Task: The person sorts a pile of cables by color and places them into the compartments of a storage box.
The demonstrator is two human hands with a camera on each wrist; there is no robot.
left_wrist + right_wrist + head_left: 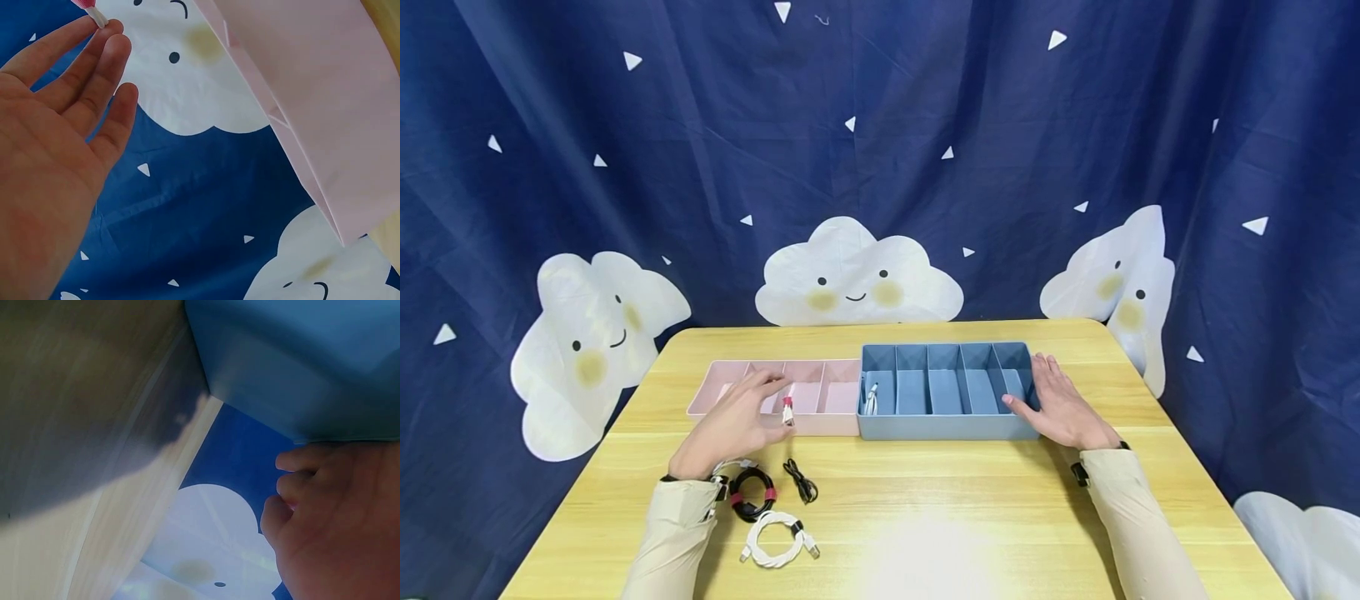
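My left hand (736,423) pinches a short white cable with a red tie (787,410) at its fingertips, over the front of a pink divided box (827,425). In the left wrist view the cable's white end (97,17) shows against the fingertips. A blue divided box (947,428) stands right beside the pink one, with a bundled white cable (871,400) in its leftmost compartment. At the blue box's right end, my right hand (1063,408) holds the corner, fingers along the outer side and thumb over the front rim.
On the table (1000,508) near my left wrist lie a coiled black cable with red ties (765,504), a small black cable (801,482) and a coiled white cable (766,557). Another white cable (737,463) lies partly behind the wrist. A blue curtain (910,183) hangs behind the table.
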